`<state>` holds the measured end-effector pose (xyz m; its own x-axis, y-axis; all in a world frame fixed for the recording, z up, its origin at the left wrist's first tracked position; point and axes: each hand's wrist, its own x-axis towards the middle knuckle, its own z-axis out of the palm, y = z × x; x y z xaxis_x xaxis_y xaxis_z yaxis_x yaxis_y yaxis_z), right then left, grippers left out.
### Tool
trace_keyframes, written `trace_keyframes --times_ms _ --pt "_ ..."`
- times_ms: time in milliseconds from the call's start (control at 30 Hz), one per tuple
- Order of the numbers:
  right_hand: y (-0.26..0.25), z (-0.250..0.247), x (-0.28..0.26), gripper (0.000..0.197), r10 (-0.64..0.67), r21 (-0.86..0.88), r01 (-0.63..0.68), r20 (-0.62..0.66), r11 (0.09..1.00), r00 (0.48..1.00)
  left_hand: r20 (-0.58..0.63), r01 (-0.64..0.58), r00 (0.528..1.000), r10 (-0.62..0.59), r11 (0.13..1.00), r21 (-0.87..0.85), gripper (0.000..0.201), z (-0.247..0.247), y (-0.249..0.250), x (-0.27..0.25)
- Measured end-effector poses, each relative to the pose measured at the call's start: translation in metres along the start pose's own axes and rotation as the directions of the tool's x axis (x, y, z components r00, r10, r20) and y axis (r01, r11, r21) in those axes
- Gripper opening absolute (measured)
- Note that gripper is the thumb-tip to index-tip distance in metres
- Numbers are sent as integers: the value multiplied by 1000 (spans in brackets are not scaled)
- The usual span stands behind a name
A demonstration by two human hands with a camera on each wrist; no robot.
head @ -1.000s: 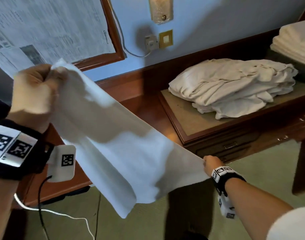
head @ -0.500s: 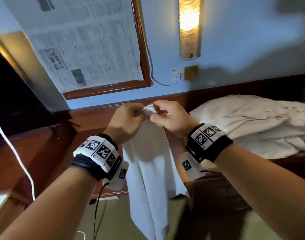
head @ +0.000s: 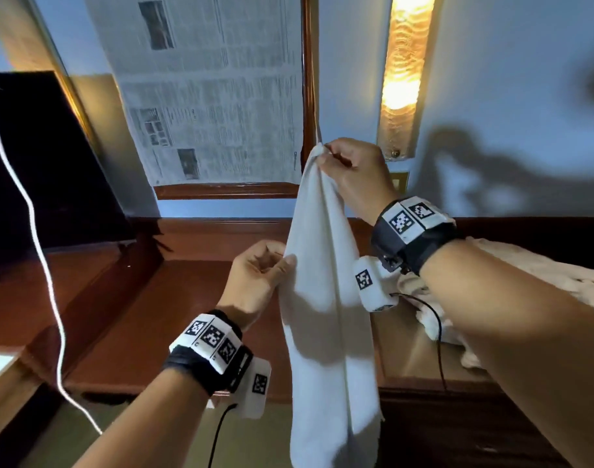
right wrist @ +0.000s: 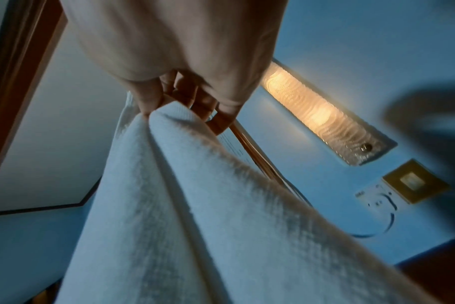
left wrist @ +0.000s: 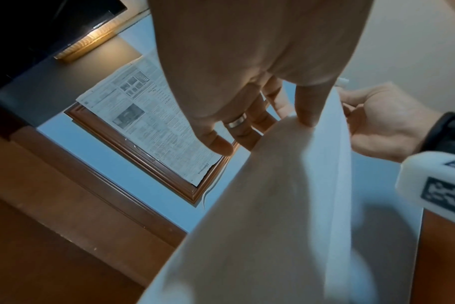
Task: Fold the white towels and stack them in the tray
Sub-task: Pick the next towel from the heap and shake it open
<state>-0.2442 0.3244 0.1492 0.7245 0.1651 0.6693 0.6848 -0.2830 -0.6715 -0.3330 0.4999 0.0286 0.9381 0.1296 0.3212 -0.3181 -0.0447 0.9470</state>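
Note:
A white towel (head: 326, 315) hangs doubled lengthwise in front of me, over the wooden desk. My right hand (head: 326, 155) holds it up, pinching its gathered top corners between thumb and fingers (right wrist: 146, 102). Lower down, my left hand (head: 285, 261) pinches the towel's left edge, with the thumb (left wrist: 307, 111) on the cloth (left wrist: 286, 205) and the fingers behind it. The towel's bottom end hangs free below the desk edge. The tray is not in view.
A pile of loose white towels (head: 541, 285) lies on the desk (head: 187, 298) at the right, partly behind my right forearm. A framed newspaper (head: 214, 96) and a lit wall lamp (head: 403, 72) are ahead. A dark screen (head: 35, 163) and a white cable (head: 35, 231) are at the left.
The towel was stretched between hands far apart, then the hands met at its top. Now the right hand has risen with both corners and the left has slid down the edge.

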Motion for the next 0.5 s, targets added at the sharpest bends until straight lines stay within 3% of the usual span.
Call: trace_keyframes --times_ms 133,233,300,400,500 --pt "-4 -11 19 13 -30 6 30 -21 1000 999 178 103 977 -117 991 88 16 10 -21 -5" --pt "-3 -18 25 17 -43 106 50 -70 993 997 164 186 965 -205 975 121 15 17 -43 -16" --pt "2 -20 24 17 -31 82 38 -77 996 997 50 93 993 -108 967 238 12 17 -54 -17" --pt "10 -22 22 18 2 107 9 -103 994 995 -43 -18 998 38 922 386 13 18 -56 -17" --pt "10 -22 27 21 17 125 -1 -125 992 992 -50 -63 995 86 936 346 13 24 -55 -20"
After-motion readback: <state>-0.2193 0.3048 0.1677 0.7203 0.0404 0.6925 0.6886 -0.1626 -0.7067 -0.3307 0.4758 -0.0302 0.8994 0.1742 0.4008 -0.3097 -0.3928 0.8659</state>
